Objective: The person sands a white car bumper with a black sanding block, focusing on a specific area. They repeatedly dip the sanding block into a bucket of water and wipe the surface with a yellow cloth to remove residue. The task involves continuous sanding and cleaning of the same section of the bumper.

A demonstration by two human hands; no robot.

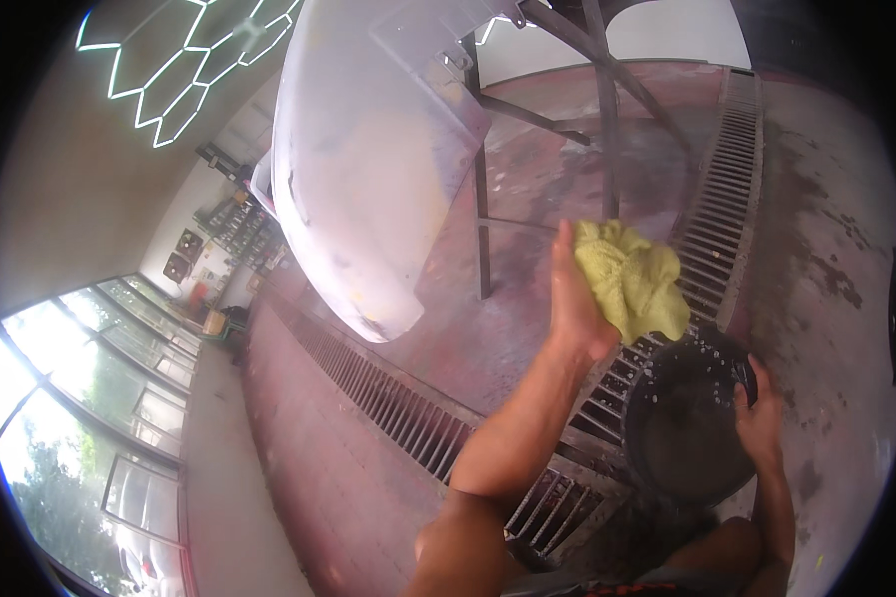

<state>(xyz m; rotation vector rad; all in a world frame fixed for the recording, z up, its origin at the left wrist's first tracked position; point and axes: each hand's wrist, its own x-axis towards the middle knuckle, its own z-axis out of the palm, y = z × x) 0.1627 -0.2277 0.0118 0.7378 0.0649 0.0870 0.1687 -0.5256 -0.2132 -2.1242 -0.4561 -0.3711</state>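
Observation:
My left hand (575, 303) is raised in front of me with a crumpled yellow-green cloth (632, 282) against its palm; the cloth hides part of the fingers. Below the cloth is a round black bucket (679, 428) with dark water in it, and white drops show along its far rim. At the bucket's right side, my right hand (760, 416) is closed on the rim. Ahead and to the left of the cloth, apart from it, hangs a pale car bumper (368, 169) with greyish and yellowish patches.
A dark metal stand (483, 199) is under the bumper. Slotted floor drain grates (398, 403) cross the reddish, stained floor (338, 497). Large windows (80, 398) line the left side, and shelves with small items (239, 234) are at the back. Hexagonal lights (179, 75) glow overhead.

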